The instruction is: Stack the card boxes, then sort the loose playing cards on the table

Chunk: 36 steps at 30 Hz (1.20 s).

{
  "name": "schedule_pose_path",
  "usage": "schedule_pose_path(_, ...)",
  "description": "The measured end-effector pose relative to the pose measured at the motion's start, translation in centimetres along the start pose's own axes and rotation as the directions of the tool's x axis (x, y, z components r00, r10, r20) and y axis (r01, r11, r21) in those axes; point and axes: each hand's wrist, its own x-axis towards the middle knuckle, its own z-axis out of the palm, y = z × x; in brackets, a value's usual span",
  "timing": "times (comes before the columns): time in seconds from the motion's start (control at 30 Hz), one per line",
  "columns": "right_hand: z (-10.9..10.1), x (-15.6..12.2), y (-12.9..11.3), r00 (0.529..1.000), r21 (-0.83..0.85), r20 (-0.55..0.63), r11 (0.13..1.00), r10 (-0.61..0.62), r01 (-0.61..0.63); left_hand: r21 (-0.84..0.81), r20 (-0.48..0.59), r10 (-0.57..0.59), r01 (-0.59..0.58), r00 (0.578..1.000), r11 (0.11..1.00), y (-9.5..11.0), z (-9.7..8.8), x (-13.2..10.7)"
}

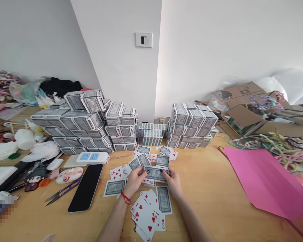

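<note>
My left hand [134,181] and my right hand [172,181] together grip a small stack of face-down playing cards [155,173] just above the wooden table [207,198], one hand at each end, fingers curled round the edges. A red string sits on my left wrist. Loose cards lie scattered round the hands: face-up red cards [146,215] near my forearms, a face-down card [164,200] beside my right wrist, another face-down card [114,187] left of my left hand, and several more beyond the stack.
Stacks of boxed card decks stand at the back left [91,124] and back right [192,126]. A black phone [86,192], scissors [63,192] and a power strip [92,157] lie to the left. A pink sheet [265,181], cardboard boxes and coloured strands fill the right.
</note>
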Motion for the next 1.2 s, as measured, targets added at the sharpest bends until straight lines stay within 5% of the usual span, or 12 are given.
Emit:
schedule_pose_path(0.13,0.1,-0.1,-0.2,1.0,0.01,0.02,1.0,-0.004,0.004,-0.081,-0.061,-0.078,0.073,0.995,0.994,-0.2,-0.4,-0.2)
schedule_pose_path(0.3,-0.2,-0.3,-0.5,0.989,0.099,0.056,0.985,0.137,-0.142,-0.238,0.152,-0.08,0.115,0.985,0.964,0.7,-0.7,-0.7)
schedule_pose_path(0.43,-0.7,-0.4,-0.6,0.985,0.156,0.098,0.976,0.139,-0.153,-0.307,0.23,-0.044,0.116,0.972,0.945,1.0,-1.2,-0.8)
schedule_pose_path(0.6,-0.7,-0.5,-0.6,0.988,0.135,0.11,0.983,0.11,-0.125,-0.461,0.164,0.003,0.075,0.986,0.884,0.4,-1.2,-0.6)
schedule_pose_path(0.93,0.1,-0.9,-0.6,0.998,0.026,0.014,0.998,0.061,-0.061,-0.186,0.089,-0.01,0.026,0.996,0.982,0.2,-0.3,-0.4)
schedule_pose_path(1.2,0.6,-1.2,-0.9,0.982,-0.038,0.181,0.998,0.05,-0.044,-0.092,-0.066,0.086,-0.092,0.994,0.991,-0.6,0.2,-0.2)
